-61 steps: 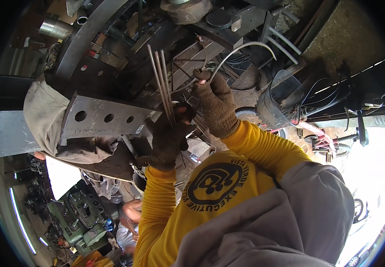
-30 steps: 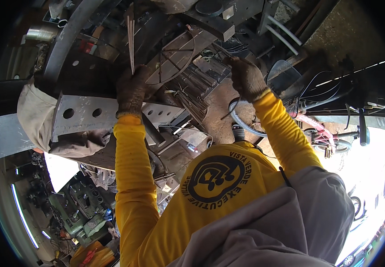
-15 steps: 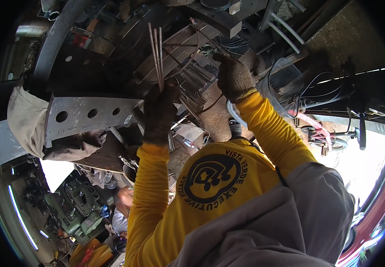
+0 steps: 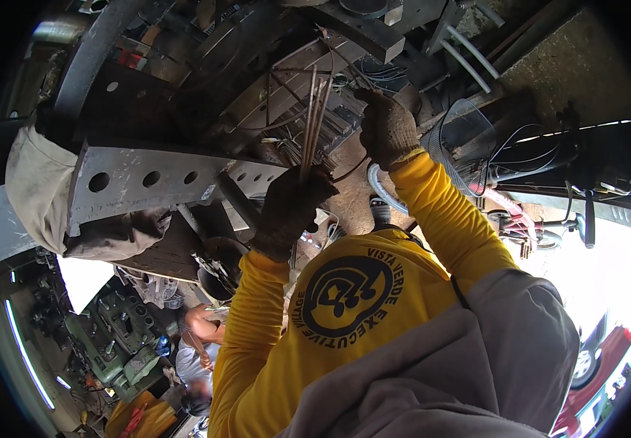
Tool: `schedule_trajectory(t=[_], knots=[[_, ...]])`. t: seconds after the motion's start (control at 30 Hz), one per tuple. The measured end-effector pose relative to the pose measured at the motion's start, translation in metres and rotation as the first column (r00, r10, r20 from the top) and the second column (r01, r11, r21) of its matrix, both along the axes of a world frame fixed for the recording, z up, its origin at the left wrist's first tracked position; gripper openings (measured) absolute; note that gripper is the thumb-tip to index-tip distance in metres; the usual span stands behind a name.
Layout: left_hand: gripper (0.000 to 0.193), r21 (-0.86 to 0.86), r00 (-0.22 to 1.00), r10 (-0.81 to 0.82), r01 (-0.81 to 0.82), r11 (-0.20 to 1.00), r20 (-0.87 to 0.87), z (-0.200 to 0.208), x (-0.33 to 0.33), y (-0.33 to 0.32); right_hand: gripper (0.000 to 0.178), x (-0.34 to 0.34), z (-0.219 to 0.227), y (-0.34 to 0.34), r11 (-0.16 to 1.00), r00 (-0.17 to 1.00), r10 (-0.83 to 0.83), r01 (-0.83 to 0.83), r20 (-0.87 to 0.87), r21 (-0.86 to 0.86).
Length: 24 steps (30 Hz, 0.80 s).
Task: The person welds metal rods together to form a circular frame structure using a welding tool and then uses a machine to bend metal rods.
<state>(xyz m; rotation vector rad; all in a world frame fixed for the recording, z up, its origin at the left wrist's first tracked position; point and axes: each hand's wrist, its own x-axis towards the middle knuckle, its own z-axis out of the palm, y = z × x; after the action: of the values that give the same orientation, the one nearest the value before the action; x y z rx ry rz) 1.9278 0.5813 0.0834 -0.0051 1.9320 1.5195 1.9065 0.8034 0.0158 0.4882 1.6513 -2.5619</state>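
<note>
My left hand (image 4: pixel 293 208), in a dark work glove, is closed around several thin brownish metal rods (image 4: pixel 314 124). They stick up out of its fist, bunched together at the glove and slightly fanned at the tips. My right hand (image 4: pixel 387 128), in a knitted glove with a lighter cuff, is raised to the right with its fingers curled in. What it grips, if anything, is hidden. Just beyond the rods is a thin rusty rod frame (image 4: pixel 269 98). A grey steel beam (image 4: pixel 206 169) with round holes runs left of and behind my left hand.
A beige cloth (image 4: pixel 37 186) drapes over the beam's left end. A wire mesh basket (image 4: pixel 465 139) stands beside my right forearm. Steel pieces (image 4: pixel 359 33) crowd the far side. A pinkish-red bicycle (image 4: pixel 520 219) is at the right. At lower left another person (image 4: pixel 200 343) is near a green machine (image 4: pixel 115 328).
My left hand has moved right and nearer to me with the rods, uncovering more of the beam. My right hand has barely moved. The other person shows more fully.
</note>
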Motion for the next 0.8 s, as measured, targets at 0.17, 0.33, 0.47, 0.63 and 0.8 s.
schedule_trajectory(t=[0.17, 0.33, 0.47, 0.63, 0.8], knots=[[0.025, 0.017, 1.0, -0.007, 0.008, 1.0, -0.024, -0.01, 0.001, -0.002, 0.04, 0.002, 0.011, -0.005, 1.0, 0.998, -0.019, 0.018, 0.055, 0.016], [0.024, -0.011, 0.998, 0.01, -0.011, 1.0, -0.058, -0.006, 0.007, 0.003, 0.038, -0.004, -0.044, 0.003, 0.942, 0.982, 0.019, 0.046, -0.189, 0.332], [0.022, -0.091, 0.999, 0.029, -0.031, 0.995, -0.024, -0.007, 0.005, 0.003, 0.039, -0.005, -0.022, -0.001, 0.996, 0.995, 0.012, -0.003, -0.103, 0.093], [0.021, -0.087, 0.995, 0.08, -0.086, 0.992, -0.067, 0.004, 0.008, 0.009, 0.049, -0.027, 0.003, 0.007, 0.697, 0.996, 0.045, 0.024, 0.077, -0.717], [0.022, -0.055, 0.989, 0.113, -0.119, 0.991, -0.094, 0.004, 0.004, 0.004, 0.067, -0.038, -0.001, -0.001, 0.668, 0.995, 0.086, -0.026, 0.042, -0.743]])
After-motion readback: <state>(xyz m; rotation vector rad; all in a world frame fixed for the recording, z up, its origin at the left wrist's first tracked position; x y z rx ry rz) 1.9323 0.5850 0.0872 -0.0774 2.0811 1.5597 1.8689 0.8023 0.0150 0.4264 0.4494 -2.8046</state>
